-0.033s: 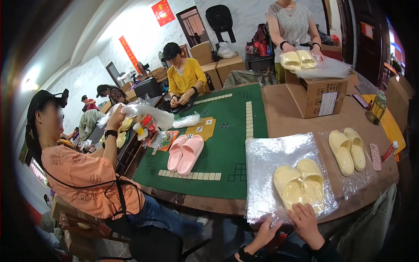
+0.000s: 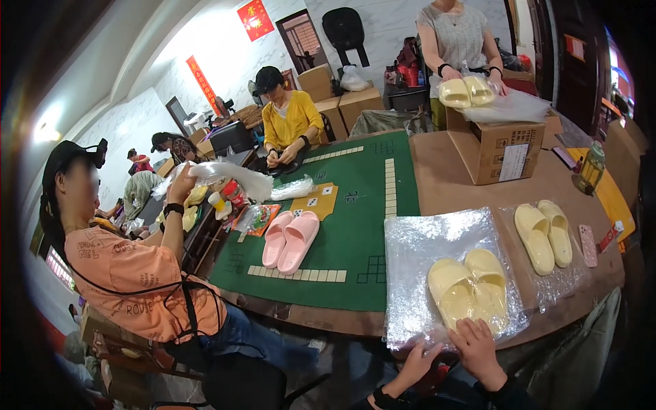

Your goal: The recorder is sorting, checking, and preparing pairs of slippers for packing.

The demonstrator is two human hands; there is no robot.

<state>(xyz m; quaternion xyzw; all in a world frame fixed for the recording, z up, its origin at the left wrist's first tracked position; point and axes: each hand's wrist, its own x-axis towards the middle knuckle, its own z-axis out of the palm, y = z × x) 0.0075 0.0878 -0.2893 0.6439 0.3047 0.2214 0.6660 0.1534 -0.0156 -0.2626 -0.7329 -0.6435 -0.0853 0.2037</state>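
A pair of pale yellow slippers (image 2: 468,290) lies side by side inside a clear plastic bag (image 2: 424,246) at the near edge of the brown table (image 2: 441,181). My left hand (image 2: 415,365) grips the bag's near edge from below. My right hand (image 2: 478,347) rests just beside it, fingers closed on the bag's edge behind the slippers' heels. To the right lies a second bagged pair of yellow slippers (image 2: 544,236).
A pink pair of slippers (image 2: 290,239) lies on a green mat (image 2: 355,205). A cardboard box (image 2: 502,147) stands at the far right, where a person holds yellow slippers (image 2: 466,92). A seated person in orange (image 2: 130,273) at left lifts a plastic bag (image 2: 229,179). Another in yellow (image 2: 290,116) sits opposite.
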